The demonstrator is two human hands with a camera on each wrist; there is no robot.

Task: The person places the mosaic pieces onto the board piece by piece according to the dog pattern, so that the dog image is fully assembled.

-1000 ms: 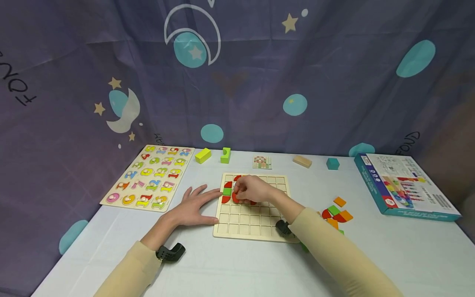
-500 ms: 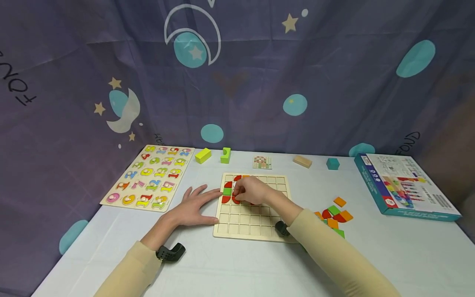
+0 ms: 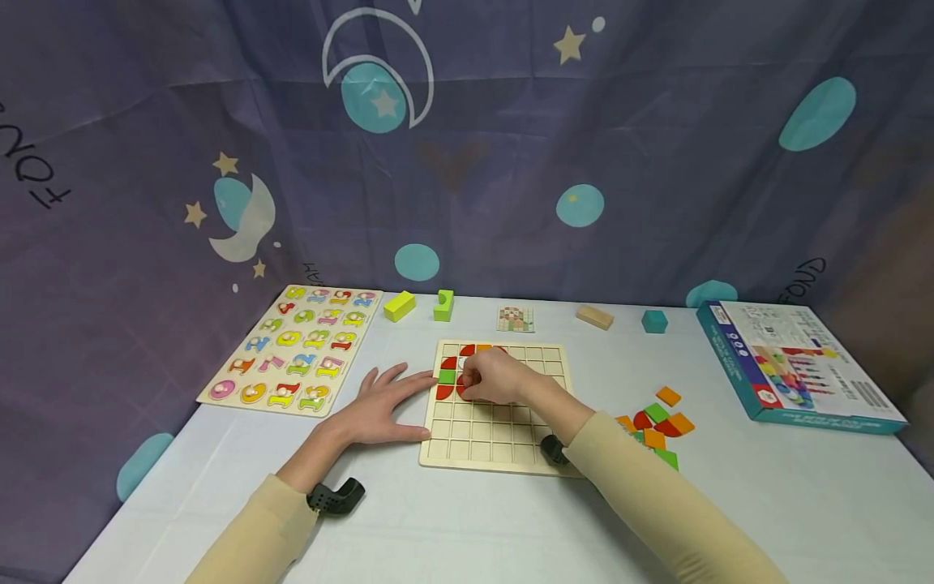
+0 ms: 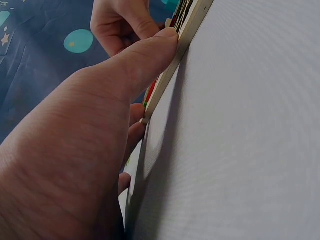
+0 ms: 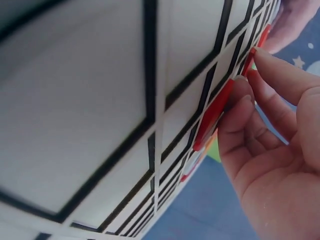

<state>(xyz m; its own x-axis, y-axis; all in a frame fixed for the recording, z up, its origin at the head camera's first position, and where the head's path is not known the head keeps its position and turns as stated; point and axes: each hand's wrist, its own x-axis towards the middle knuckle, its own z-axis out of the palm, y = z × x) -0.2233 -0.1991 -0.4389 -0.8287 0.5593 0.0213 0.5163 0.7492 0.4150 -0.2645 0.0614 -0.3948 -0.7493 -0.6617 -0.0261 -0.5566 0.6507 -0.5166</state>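
Observation:
A square wooden grid board (image 3: 467,442) lies on the white table, with red quarter-circle tiles (image 3: 445,392) and a green square tile (image 3: 447,377) in its upper left cells. My left hand (image 3: 375,412) rests spread at the board's left side; its thumb and fingertips touch the edge. In the left wrist view the thumb (image 4: 150,55) lies against that edge. Over the upper left cells, my right hand (image 3: 498,377) has its fingers curled, the fingertips pinching a red tile (image 5: 248,61) at the board. Another red tile (image 5: 215,115) sits beside those fingers. The hand covers some cells.
Loose orange, green and red tiles (image 3: 657,414) lie right of the board. A number puzzle (image 3: 273,345) is at left. Behind stand a yellow block (image 3: 399,306), a green block (image 3: 443,306), a pattern card (image 3: 516,319), a wooden block (image 3: 594,317) and a teal block (image 3: 654,322). A box (image 3: 803,365) lies right.
My right hand has shifted slightly over the same cells, uncovering an orange tile and a red tile in the top row. The left hand stays at the board's edge.

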